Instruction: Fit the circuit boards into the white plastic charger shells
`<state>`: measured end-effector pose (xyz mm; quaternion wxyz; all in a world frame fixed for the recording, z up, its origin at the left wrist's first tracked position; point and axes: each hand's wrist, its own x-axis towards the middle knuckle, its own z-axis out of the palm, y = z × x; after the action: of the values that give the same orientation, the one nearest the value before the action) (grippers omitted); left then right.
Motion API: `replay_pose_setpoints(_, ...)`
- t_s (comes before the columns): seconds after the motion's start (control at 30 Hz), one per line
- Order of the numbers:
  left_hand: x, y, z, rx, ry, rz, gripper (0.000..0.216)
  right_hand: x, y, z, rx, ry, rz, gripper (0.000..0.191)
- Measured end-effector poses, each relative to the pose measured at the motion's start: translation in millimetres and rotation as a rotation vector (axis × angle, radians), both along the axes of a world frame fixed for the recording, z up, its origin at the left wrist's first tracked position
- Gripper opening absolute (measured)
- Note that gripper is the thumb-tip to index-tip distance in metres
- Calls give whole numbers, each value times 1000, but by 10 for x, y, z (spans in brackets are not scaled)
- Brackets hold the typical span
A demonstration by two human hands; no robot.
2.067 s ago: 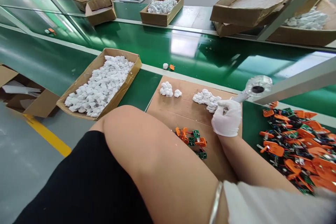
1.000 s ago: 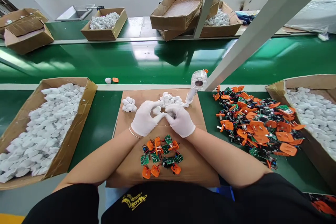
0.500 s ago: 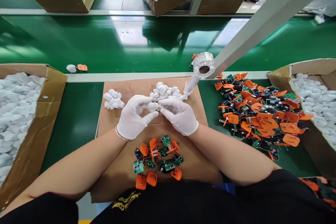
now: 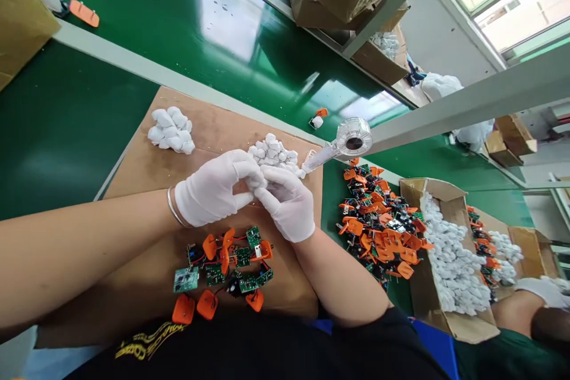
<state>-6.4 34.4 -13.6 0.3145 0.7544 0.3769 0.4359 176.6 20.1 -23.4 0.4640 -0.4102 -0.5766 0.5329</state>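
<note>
While a white lump showed between the hands half a second ago, now the fingers of the left hand (image 4: pixel 216 187) and right hand (image 4: pixel 289 202) meet narrowly, and one cannot tell what they hold. A window (image 4: pixel 512 0) has come into view. On the green bench (image 4: pixel 71 124) lies a cardboard sheet (image 4: pixel 214 122); white lumps (image 4: pixel 276 154), rounded and matte, are heaped towards its far right and far left corners.
</note>
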Motion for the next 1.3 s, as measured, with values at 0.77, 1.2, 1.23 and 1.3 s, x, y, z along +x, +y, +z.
replay_pose_setpoints(0.77, 15, -149, 95, 101, 520, -432, 39, 73, 88, -114, 80, 140, -197, 30)
replay_pose_setpoints(1.2, 44, -138, 1, -17, 210, -589, 28, 46, 64, -30, -135, 284, -109, 29)
replay_pose_setpoints(1.23, 36, -130, 4, -43, 143, -571, 28, 57, 77, -33, -145, 285, -119, 31)
replay_pose_setpoints(1.3, 14, -114, 21, -124, 0, -550, 31, 81, 107, -40, -165, 289, -133, 35)
